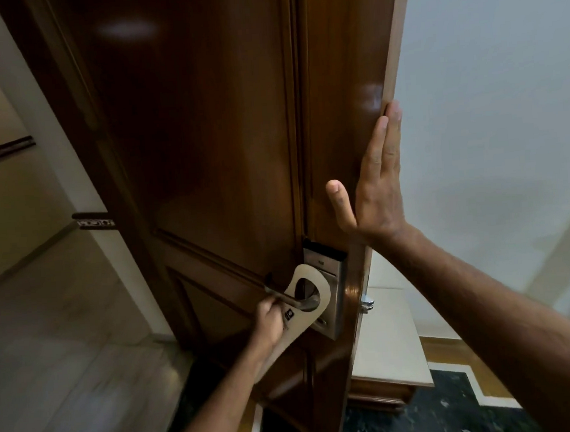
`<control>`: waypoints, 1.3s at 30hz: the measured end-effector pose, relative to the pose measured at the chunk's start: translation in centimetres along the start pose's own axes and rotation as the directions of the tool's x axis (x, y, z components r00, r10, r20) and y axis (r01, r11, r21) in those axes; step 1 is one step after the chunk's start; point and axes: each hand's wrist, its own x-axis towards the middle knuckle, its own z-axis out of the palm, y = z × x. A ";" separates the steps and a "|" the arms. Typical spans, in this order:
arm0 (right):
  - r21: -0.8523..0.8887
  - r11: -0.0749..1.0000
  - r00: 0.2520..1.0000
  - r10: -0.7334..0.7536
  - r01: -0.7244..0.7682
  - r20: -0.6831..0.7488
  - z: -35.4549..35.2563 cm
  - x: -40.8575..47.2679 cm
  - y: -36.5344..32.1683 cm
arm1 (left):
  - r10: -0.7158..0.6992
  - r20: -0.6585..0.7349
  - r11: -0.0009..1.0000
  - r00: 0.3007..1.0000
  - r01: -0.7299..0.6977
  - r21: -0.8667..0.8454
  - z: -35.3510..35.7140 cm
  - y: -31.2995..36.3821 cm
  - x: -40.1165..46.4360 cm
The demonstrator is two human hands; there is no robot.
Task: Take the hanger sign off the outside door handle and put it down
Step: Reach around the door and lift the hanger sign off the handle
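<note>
I see the pale beige card hanger sign (311,301) looped over the brushed-metal lever door handle (291,298) on the dark wooden door (205,154). The left hand (269,325) is closed around the sign's lower part. The right hand (374,189), fingers extended, lies flat against the door's edge.

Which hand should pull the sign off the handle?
The left hand. It already grips the hanger sign, whose loop is around the door handle. The right hand is flat against the door edge.

Beige hanger sign (320,306) (tilted) still looped over metal door handle (291,298).
</note>
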 end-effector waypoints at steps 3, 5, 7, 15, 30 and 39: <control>0.003 1.000 1.000 -0.010 0.010 0.000 -0.1 -0.1 -0.6 | -0.164 0.066 0.984 0.984 0.168 -0.058 -2.5 1.3 1.6; 0.011 1.000 1.000 -0.013 0.013 -0.001 -0.2 -0.2 -1.1 | -0.253 0.201 0.962 0.946 0.268 -0.053 -4.8 1.3 2.5; 0.027 0.999 1.000 -0.022 0.022 -0.003 -0.3 -0.3 -1.8 | -0.307 0.270 0.937 0.912 0.340 -0.082 -7.3 1.1 3.1; 0.097 0.993 0.997 -0.062 0.065 -0.036 -0.2 -1.3 -6.3 | -0.123 -0.356 0.989 0.926 0.084 -0.121 -13.1 1.9 -1.9; 0.617 0.752 0.969 -0.127 0.234 -0.213 1.3 -4.7 -24.5 | 0.085 -0.898 0.993 0.432 -0.116 0.038 -22.9 -3.4 -25.2; 0.971 0.235 0.976 -0.194 -0.054 0.102 3.9 -5.7 -33.9 | 0.175 -0.970 0.983 0.169 -0.093 0.161 -29.0 -4.0 -35.7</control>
